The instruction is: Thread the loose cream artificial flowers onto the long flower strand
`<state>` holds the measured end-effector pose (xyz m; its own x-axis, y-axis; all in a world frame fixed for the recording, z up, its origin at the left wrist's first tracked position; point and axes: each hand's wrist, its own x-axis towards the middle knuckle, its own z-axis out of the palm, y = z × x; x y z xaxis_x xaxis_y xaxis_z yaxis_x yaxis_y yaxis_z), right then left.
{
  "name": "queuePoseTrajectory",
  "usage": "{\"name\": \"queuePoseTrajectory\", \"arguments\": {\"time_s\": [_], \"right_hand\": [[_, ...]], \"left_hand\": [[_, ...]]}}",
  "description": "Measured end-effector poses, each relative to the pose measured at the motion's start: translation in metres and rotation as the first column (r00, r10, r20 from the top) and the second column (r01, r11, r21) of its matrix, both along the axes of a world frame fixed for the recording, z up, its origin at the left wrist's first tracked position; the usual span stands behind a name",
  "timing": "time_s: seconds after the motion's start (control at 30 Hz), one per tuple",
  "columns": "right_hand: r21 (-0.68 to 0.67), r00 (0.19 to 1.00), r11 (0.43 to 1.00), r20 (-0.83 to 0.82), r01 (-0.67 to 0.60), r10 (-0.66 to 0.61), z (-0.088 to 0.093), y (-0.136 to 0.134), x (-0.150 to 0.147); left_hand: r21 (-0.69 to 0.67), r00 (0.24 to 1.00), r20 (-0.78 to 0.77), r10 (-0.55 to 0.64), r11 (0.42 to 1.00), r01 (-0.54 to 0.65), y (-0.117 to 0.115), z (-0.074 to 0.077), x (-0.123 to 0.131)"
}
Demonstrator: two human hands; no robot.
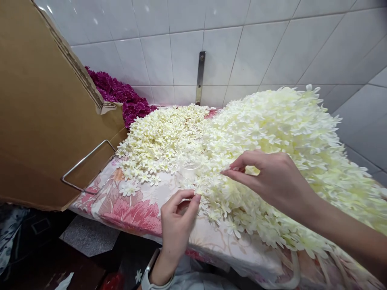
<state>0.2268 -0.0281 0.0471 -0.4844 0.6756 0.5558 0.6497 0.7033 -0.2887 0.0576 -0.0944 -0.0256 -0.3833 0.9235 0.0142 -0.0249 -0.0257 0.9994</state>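
Observation:
My left hand (178, 221) is near the table's front edge, thumb and forefinger pinched together. Whatever lies between those fingertips is too small to name. To the right and a little higher, my right hand (266, 175) also pinches thumb and forefinger, over the edge of a big heap of pale yellow-white artificial flowers (281, 125). A tiny pale bit shows at its fingertips, its kind unclear. Just beyond my left hand stands a clear plastic cup (189, 165) among the blossoms. Smaller white flowers (163, 133) are spread out behind and left of the cup.
A large cardboard box (45, 100) stands on the left, with a bent metal wire frame (87, 163) beside it. Purple flowers (111, 88) lie behind the box. A metal strip (200, 76) is fixed to the tiled wall. A floral cloth (133, 213) covers the table.

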Motion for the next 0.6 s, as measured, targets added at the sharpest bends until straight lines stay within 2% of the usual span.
{"name": "queuePoseTrajectory", "arguments": {"time_s": [0.17, 0.27, 0.43, 0.6], "right_hand": [[0.17, 0.963, 0.985, 0.259, 0.025, -0.069, 0.005, 0.025, -0.003], [0.187, 0.925, 0.982, 0.372, 0.005, -0.076, 0.009, 0.036, -0.007], [0.051, 0.912, 0.998, 0.409, 0.029, -0.047, 0.015, 0.039, -0.012], [-0.07, 0.937, 0.994, 0.344, 0.088, -0.059, 0.018, 0.033, -0.012]], "left_hand": [[0.014, 1.0, 0.006, 0.007, 1.0, -0.007, 0.0, 0.001, 0.001], [0.01, 1.0, 0.027, 0.009, 1.0, -0.01, 0.0, 0.001, 0.002], [-0.001, 0.998, 0.066, 0.017, 1.0, -0.017, -0.001, 0.001, 0.002], [0.005, 0.995, 0.102, 0.008, 1.0, -0.008, 0.0, -0.002, 0.001]]}}
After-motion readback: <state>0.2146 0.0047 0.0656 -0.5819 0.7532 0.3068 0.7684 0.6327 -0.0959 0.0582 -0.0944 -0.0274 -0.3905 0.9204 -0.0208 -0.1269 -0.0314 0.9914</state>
